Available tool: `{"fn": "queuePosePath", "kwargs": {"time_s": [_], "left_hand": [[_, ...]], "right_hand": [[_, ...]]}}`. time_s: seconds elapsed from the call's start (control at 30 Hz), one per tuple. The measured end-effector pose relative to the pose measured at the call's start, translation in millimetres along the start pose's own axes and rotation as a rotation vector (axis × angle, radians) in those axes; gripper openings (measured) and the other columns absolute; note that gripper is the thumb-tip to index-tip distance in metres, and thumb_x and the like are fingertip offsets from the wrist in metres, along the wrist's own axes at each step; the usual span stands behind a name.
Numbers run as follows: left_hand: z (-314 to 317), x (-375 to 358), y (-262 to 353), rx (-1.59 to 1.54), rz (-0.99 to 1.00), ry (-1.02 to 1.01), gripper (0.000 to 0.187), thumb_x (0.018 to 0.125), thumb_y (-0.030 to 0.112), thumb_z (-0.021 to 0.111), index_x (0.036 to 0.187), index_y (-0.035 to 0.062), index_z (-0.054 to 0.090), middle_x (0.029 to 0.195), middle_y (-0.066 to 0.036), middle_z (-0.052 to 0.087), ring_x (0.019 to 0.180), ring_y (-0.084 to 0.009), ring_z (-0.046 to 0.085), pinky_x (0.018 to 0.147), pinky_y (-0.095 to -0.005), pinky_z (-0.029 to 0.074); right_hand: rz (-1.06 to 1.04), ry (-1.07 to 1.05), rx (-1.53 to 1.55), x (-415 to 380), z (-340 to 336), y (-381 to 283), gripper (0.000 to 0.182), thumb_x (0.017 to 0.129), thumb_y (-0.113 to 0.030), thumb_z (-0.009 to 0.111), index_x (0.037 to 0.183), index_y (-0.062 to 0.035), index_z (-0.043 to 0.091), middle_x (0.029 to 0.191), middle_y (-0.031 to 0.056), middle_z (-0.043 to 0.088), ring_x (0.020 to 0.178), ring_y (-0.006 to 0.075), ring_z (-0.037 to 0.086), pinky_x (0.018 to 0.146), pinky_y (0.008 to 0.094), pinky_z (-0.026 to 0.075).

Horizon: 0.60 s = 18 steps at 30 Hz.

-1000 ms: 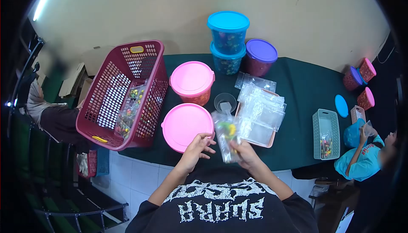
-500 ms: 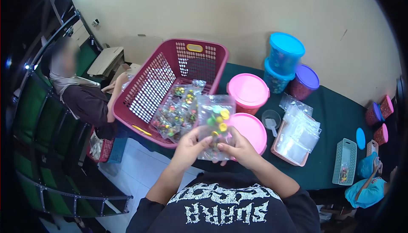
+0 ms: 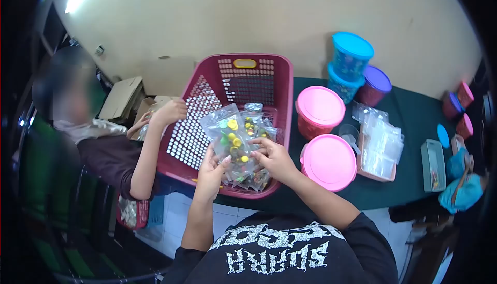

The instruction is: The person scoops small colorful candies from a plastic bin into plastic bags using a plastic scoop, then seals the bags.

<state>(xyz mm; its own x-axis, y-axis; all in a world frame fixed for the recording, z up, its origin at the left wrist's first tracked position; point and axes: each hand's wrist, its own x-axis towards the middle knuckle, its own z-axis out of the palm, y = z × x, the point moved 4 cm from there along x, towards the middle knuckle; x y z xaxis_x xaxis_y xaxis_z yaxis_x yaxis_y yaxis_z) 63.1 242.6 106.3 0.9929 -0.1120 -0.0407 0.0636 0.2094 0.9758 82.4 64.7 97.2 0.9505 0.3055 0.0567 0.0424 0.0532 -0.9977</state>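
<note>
A clear plastic bag (image 3: 231,134) with yellow, green and other coloured small pieces is held up over the front of a maroon laundry basket (image 3: 284,77). My left hand (image 3: 211,172) grips the bag's lower left side, thumb in front. At its right side, my right hand (image 3: 270,158) pinches the bag between thumb and fingers. Behind and below it, inside the basket, lie several similar filled bags (image 3: 261,178), partly hidden by the held bag and my right hand.
Pink-lidded tubs (image 3: 329,162) stand right of the basket, near blue-lidded tubs (image 3: 353,46) and a purple-lidded tub (image 3: 378,79). Empty bags (image 3: 382,144) lie on a tray. A co-worker (image 3: 111,152) at the left reaches a hand over the basket's edge. Another person (image 3: 463,191) is far right.
My hands have moved left with the bag, from beside the pink tub to over the basket. The co-worker's arm has risen to the basket's left rim. The view has shifted.
</note>
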Motion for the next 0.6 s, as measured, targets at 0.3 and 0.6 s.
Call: {"fn": "queuePosePath", "kwargs": {"time_s": [0.3,0.6], "left_hand": [[-17.3,18.8,-13.2,0.537,0.325,0.141,0.083,0.085,0.016,0.063,0.149,0.0054,0.010,0.154,-0.024,0.002,0.143,-0.0340,0.010,0.114,-0.0423,0.011],[18.9,-12.0,8.6,0.789,0.537,0.151,0.051,0.084,0.011,0.059,0.131,0.0007,0.042,0.149,-0.019,0.025,0.134,-0.0314,0.031,0.106,-0.0435,0.030]], "right_hand": [[-0.225,0.222,-0.380,6.0,2.0,7.4,0.073,0.088,-0.036,0.061,0.143,-0.0005,0.026,0.143,0.0270,0.034,0.136,0.0350,0.030,0.111,0.0392,0.025],[-0.516,0.298,-0.189,-67.5,-49.2,17.3,0.053,0.087,-0.017,0.061,0.133,-0.0051,0.038,0.140,0.0169,0.039,0.132,0.0303,0.037,0.109,0.0416,0.028]]}}
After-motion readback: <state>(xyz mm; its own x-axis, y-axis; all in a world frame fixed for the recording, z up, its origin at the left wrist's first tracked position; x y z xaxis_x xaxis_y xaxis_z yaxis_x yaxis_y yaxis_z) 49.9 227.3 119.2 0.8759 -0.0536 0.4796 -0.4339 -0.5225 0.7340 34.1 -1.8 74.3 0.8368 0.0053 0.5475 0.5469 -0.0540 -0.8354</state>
